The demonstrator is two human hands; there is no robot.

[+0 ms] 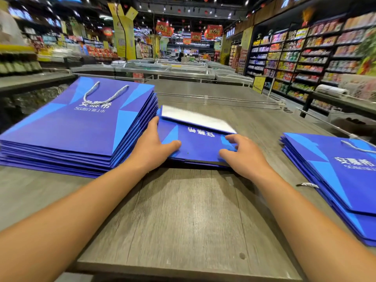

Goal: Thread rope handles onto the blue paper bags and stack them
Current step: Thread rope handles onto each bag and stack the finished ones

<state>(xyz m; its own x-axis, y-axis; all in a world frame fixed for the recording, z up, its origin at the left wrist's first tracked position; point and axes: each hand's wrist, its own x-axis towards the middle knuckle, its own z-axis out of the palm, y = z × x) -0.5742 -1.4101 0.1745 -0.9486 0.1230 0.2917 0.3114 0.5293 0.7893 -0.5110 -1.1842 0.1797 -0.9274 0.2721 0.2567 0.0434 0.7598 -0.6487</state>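
On the grey wood-grain surface, between two stacks of blue paper bags, lies a small middle pile of flat bags with both hands on its top bag. That top bag lies with its white lettering upside down to the camera, and its far part is lifted and blurred, showing a white inner face. The left hand rests at the bag's left edge, fingers fairly straight along the side and the thumb lying flat across the blue face. The right hand is at the bag's near right corner, fingers bent over the paper and the thumb at the near edge; whether it truly pinches the sheet cannot be told through the blur. The left stack is tall, and its uppermost bag carries a white twisted rope handle lying in a loop on the face. The right stack is lower, with a rope across its top bag and a rope end poking out at its side. Beyond the surface stand freezer cases and stocked shelves.
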